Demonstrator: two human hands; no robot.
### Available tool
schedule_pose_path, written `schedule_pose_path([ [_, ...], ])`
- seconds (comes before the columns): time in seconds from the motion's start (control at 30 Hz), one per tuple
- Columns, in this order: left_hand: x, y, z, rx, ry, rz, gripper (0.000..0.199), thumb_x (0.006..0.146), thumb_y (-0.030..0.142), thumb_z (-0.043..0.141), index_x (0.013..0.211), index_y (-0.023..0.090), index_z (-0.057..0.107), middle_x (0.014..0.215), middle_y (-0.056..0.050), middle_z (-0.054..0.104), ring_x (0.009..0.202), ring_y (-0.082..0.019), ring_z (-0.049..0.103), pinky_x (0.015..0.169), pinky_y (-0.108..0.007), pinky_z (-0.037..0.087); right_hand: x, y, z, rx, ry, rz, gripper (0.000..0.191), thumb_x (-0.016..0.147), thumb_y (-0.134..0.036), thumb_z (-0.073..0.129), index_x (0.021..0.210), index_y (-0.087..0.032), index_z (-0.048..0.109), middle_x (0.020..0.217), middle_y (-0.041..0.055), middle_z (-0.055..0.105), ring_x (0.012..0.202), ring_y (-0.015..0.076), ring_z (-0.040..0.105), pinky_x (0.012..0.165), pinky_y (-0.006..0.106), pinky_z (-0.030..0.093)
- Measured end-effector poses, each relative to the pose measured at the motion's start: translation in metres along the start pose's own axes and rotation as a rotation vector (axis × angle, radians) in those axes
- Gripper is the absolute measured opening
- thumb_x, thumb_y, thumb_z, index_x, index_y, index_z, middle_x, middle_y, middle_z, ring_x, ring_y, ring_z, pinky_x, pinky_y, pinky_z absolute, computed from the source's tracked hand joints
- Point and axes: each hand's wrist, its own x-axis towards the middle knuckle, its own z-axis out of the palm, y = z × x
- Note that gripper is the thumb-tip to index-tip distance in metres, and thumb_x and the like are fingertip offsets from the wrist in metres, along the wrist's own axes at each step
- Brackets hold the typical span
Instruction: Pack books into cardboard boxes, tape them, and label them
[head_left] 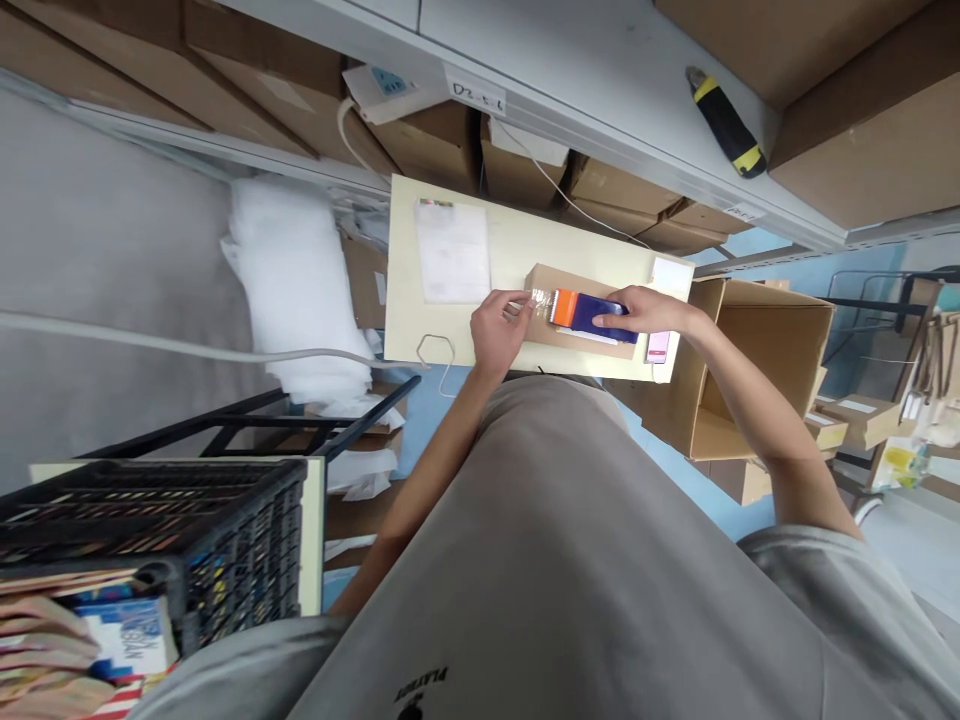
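Both hands: right hand [651,312] grips tape dispenser [589,311] on box [559,318]; left hand [496,332] seemingly pinches tape.

Stock count, by kind:
- Hands: two, left hand [496,330] and right hand [646,310], both at 12 o'clock.
- Tape dispenser [589,310]: one.
- Small cardboard box [551,280] on the counter [517,240]: one.
- Paper sheet [452,250]: one, at 11 o'clock.
- Open carton [757,360]: one, at 2 o'clock.
- Black crate [187,530]: one, at 8 o'clock.
- Utility knife [726,122] on the shelf: one, at 1 o'clock.
- White foam roll [292,290]: one.
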Motion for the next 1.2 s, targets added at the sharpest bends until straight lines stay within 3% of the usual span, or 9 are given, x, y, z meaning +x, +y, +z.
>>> schedule_pose_path([
  [0.27,-0.002,0.000,0.004,0.041,0.020,-0.072,0.014,0.103,0.032,0.076,0.108,0.024,0.085,0.110,-0.005,0.085,0.079,-0.018,0.074,0.086,-0.034,0.061,0.002,0.000,0.001,-0.011,-0.006,0.014,0.058,0.100,-0.075,0.071,0.105,-0.017,0.078,0.089,0.0070,0.078,0.076,0.0198,0.065,0.076,0.033,0.046],
  [0.97,-0.001,0.000,0.012,0.042,0.075,-0.064,0.009,0.101,0.032,0.080,0.100,0.024,0.085,0.093,-0.003,0.076,0.078,-0.020,0.069,0.083,-0.035,0.056,0.003,-0.003,0.003,-0.023,-0.010,0.037,0.054,0.104,-0.069,0.071,0.111,-0.016,0.081,0.093,0.0087,0.083,0.076,0.0207,0.068,0.074,0.033,0.045],
  [1.2,0.001,0.000,0.018,0.010,0.086,-0.095,0.008,0.099,0.027,0.079,0.094,0.022,0.083,0.094,-0.005,0.076,0.079,-0.020,0.072,0.083,-0.035,0.059,0.004,-0.006,0.004,-0.043,-0.023,0.038,0.062,0.098,-0.079,0.075,0.102,-0.018,0.080,0.087,0.0079,0.080,0.074,0.0201,0.066,0.071,0.033,0.043],
])
